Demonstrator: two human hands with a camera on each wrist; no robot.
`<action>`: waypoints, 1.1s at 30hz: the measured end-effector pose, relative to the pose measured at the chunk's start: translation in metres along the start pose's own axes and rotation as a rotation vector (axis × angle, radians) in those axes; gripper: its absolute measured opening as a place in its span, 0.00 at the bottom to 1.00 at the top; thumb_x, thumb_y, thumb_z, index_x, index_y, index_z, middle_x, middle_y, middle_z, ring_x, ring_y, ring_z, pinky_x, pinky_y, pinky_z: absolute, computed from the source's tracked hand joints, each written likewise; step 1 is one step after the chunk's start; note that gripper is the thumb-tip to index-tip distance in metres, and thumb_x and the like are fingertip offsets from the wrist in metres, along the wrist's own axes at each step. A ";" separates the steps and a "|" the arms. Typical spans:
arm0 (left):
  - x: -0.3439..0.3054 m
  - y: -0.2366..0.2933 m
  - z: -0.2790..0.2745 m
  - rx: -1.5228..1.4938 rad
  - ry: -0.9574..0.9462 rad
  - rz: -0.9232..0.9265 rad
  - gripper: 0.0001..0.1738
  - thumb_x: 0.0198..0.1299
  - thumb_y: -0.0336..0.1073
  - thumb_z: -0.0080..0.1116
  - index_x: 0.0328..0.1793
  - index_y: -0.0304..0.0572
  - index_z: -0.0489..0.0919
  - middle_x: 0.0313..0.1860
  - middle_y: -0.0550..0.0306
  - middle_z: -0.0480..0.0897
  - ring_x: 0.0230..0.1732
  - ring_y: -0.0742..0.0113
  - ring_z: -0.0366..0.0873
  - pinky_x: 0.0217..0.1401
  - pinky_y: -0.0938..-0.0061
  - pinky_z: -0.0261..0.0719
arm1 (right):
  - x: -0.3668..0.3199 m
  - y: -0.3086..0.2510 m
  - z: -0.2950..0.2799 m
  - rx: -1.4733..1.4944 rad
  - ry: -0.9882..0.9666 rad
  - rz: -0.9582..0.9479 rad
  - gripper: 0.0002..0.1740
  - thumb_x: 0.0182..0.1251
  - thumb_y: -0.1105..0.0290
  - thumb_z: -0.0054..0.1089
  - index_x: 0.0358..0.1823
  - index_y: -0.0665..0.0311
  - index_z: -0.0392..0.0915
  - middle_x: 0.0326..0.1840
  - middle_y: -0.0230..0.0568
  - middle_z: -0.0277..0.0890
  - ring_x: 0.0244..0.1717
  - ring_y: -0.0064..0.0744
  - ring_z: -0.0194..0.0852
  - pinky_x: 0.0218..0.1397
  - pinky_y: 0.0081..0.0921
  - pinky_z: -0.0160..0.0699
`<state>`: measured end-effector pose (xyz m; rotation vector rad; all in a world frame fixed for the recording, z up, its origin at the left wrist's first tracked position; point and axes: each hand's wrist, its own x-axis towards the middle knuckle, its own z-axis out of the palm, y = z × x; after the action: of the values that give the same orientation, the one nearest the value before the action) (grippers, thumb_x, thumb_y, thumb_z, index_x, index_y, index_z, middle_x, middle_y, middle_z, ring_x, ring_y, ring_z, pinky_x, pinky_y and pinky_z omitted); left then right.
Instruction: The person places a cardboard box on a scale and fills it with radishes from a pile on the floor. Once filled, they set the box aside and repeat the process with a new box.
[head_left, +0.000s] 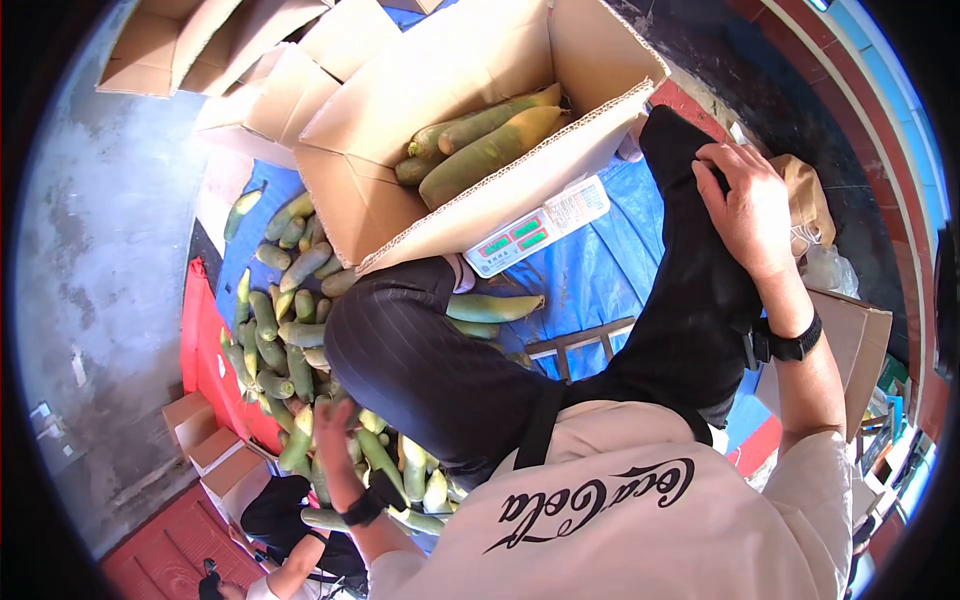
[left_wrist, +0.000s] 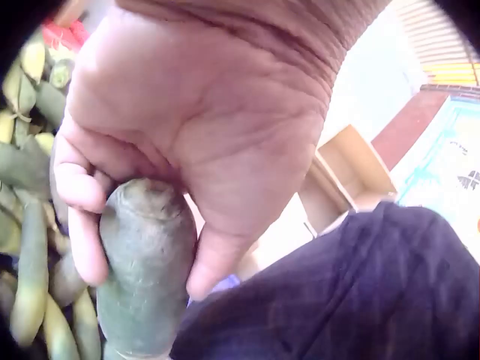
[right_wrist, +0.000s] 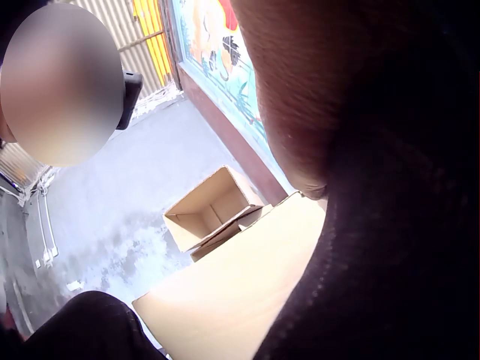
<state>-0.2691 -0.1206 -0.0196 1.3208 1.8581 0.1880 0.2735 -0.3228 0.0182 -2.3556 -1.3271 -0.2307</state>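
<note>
I sit in black trousers beside a heap of long green vegetables (head_left: 285, 340) on the ground. My left hand (head_left: 335, 425) reaches down into the heap. In the left wrist view its fingers (left_wrist: 79, 202) and thumb curl round the blunt end of one green vegetable (left_wrist: 146, 262). My right hand (head_left: 745, 200) lies flat on my raised right knee (head_left: 690, 160), fingers straight, holding nothing. The right wrist view shows only its palm edge (right_wrist: 300, 97) against dark trouser cloth.
A large cardboard box (head_left: 370, 200) holding several of the vegetables stands on a white scale (head_left: 535, 225) over a blue tarp (head_left: 610, 270). Empty boxes (head_left: 190, 50) lie beyond it. Small boxes (head_left: 205, 435) and another person (head_left: 290, 540) are at lower left. A wooden frame (head_left: 580, 345) lies between my legs.
</note>
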 end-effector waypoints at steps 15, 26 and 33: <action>-0.046 0.256 0.023 -0.460 -0.339 0.531 0.20 0.64 0.46 0.54 0.54 0.38 0.73 0.40 0.57 0.79 0.31 0.74 0.73 0.32 0.83 0.70 | -0.009 0.006 -0.004 0.034 0.066 -0.024 0.08 0.56 0.67 0.61 0.32 0.64 0.77 0.30 0.42 0.77 0.37 0.43 0.77 0.44 0.35 0.74; 0.017 0.312 0.116 -0.004 -0.386 0.731 0.23 0.64 0.43 0.53 0.60 0.35 0.72 0.54 0.52 0.77 0.49 0.66 0.78 0.51 0.74 0.73 | -0.008 0.008 -0.008 0.052 0.038 0.016 0.07 0.56 0.68 0.61 0.32 0.64 0.77 0.31 0.42 0.77 0.37 0.43 0.77 0.44 0.35 0.75; 0.026 0.240 0.033 -0.144 -0.277 0.609 0.19 0.67 0.41 0.50 0.58 0.36 0.74 0.48 0.55 0.81 0.48 0.67 0.79 0.51 0.76 0.72 | -0.004 0.004 -0.008 0.016 0.015 0.007 0.06 0.56 0.69 0.61 0.32 0.64 0.76 0.31 0.41 0.77 0.37 0.43 0.76 0.44 0.35 0.75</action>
<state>-0.0772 -0.0045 0.0760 1.6809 1.1536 0.4221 0.2751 -0.3309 0.0229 -2.3402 -1.3090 -0.2341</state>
